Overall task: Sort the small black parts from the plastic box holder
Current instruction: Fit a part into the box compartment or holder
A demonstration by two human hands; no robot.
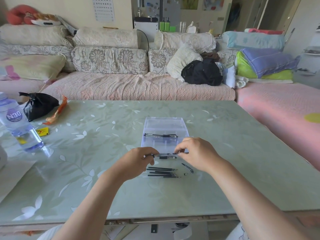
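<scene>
Well left of both grips, at the counter's (242, 153) left edge: one clear water bottle (19, 125) with a purple label. Beyond the bottle, still far left of the grips: one knotted black bag (39, 105), with an orange wrapper (57, 113) just beside it on the side toward the grips and a small yellow packet (42, 131) on the near side of both. Left grip (138, 161): fingers curled, thumb and fingertips pinching the left end of a pen (167, 155), which is held level above the counter and spans the gap between the two grips. Under the pen, on the counter just nearer the person than the grips: a row of thin black refills (162, 172), side by side and roughly parallel to the pen. Directly beyond the grips, close to the right one: a clear plastic box (164, 123), opened flat-fronted toward the person, with a second pen (161, 135) lying crosswise inside near the fold between its two halves; which half it rests in cannot be told. Right grip (195, 155): fingers curled, thumb and forefinger pinching the right end of the same pen. Just below the right grip, right of the refills: one loose dark pen piece (187, 168) lying slanted, and a tiny part (185, 174) beside it. Far beyond all: a quilted sofa (138, 87).
</scene>
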